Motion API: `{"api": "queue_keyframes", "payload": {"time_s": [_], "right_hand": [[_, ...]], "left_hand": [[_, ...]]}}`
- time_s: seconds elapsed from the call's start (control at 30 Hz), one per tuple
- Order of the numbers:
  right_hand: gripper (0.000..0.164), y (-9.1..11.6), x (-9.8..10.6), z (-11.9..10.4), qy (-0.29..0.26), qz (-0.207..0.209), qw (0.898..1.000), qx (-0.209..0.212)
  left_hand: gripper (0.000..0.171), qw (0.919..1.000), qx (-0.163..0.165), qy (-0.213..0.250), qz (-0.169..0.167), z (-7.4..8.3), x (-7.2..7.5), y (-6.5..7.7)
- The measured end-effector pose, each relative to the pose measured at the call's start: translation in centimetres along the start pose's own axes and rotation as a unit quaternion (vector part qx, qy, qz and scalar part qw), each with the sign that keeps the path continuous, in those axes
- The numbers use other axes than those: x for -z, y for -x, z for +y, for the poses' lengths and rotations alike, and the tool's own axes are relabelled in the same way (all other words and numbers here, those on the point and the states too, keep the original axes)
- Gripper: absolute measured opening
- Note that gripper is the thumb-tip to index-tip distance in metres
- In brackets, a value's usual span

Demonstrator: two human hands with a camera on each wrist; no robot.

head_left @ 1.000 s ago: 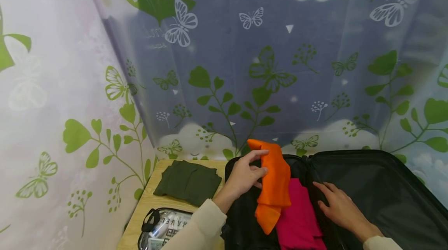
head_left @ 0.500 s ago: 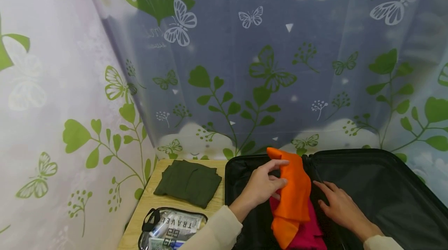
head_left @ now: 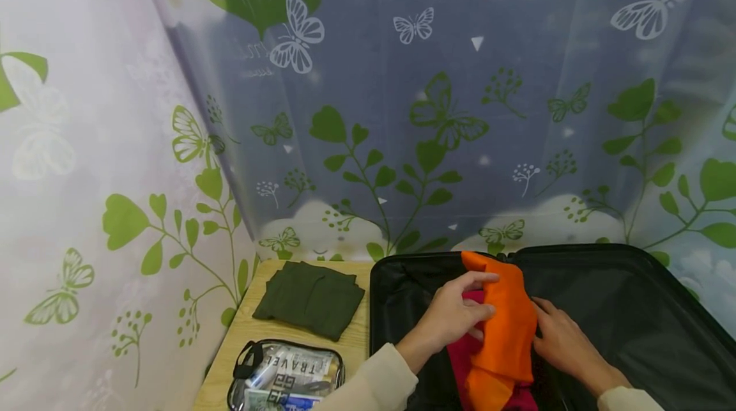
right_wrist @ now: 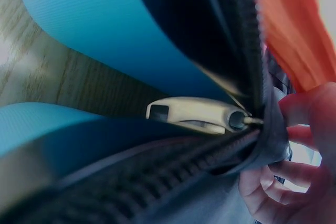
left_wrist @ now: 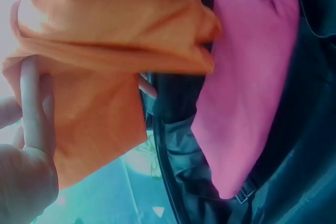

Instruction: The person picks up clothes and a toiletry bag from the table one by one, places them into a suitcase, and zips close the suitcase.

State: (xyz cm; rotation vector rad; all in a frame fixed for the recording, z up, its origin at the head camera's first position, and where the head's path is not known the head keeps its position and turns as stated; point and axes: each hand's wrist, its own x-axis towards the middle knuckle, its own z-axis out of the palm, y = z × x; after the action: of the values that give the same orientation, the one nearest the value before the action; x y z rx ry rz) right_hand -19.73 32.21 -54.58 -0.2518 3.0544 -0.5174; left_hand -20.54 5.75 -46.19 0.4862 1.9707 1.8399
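My left hand point(head_left: 457, 312) pinches a folded orange garment point(head_left: 508, 321) at its left side, thumb and fingers on the cloth. It hangs over a magenta folded garment point(head_left: 460, 360) in the left half of an open black suitcase point(head_left: 397, 309). In the left wrist view the magenta garment point(left_wrist: 247, 77) shows pink beside the orange fold. My right hand point(head_left: 566, 341) rests at the suitcase's middle edge with fingers relaxed, its fingertips partly behind the orange cloth. The right wrist view has its fingers point(right_wrist: 294, 169) beside the zipper edge point(right_wrist: 260, 51) and the pale zipper lock point(right_wrist: 194, 111).
A dark green folded garment point(head_left: 310, 299) lies on the wooden table point(head_left: 238, 328) left of the suitcase. In front of it is a clear travel pouch point(head_left: 293, 369) with toiletries inside. A patterned curtain point(head_left: 356, 110) hangs behind. The suitcase's right half point(head_left: 627, 309) lies open.
My left hand has carried the orange garment rightward and slightly down, from the left of the magenta garment to over it. My right hand has barely moved.
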Motion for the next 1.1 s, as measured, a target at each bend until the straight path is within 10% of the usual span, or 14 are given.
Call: {"api": "queue_keyframes", "payload": {"time_s": [0.4, 0.8, 1.1], "right_hand": [[0.060, 0.0, -0.2, -0.3, 0.003, 0.006, 1.000, 0.002], [0.063, 0.3, -0.4, -0.6, -0.006, 0.018, 1.000, 0.007], [0.064, 0.3, -0.6, -0.4, -0.003, 0.028, 1.000, 0.006]], "left_hand": [[0.045, 0.9958, 0.028, -0.083, 0.025, -2.4, -0.5, -1.2], [0.063, 0.9383, 0.096, -0.332, 0.020, -5.1, 3.4, -2.4], [0.054, 0.9359, 0.118, -0.332, 0.015, -5.7, 4.7, -2.2]]}}
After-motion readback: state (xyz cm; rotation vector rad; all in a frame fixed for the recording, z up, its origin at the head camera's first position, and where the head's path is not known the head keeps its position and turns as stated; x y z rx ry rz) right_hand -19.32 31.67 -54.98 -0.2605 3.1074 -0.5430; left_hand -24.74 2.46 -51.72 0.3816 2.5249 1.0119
